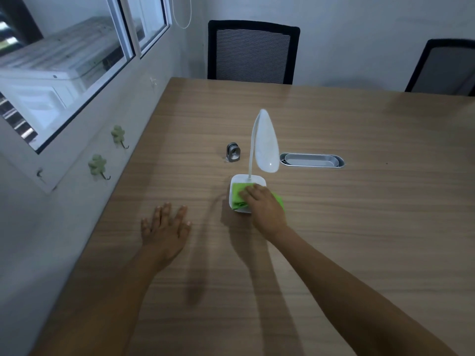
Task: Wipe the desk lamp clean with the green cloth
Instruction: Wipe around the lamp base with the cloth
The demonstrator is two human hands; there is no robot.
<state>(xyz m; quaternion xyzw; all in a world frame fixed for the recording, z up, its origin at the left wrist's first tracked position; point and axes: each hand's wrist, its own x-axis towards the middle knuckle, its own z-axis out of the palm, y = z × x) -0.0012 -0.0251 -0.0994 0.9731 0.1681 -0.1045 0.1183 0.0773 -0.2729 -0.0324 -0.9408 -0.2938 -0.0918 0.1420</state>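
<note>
Both bare forearms are reaching forward from the bottom edge. The left hand (166, 228) is lying flat, palm down, fingers spread and slightly blurred. The right hand (266, 205) is stretching farther ahead, palm down, fingers pressing together onto a cloth.

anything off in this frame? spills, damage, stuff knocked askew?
Nothing stands out. The desk lamp stands upright on the table, and the right hand presses the green cloth onto its base. The left hand lies flat on the table. A small metal object and a recessed cable tray sit behind, undisturbed.
</note>
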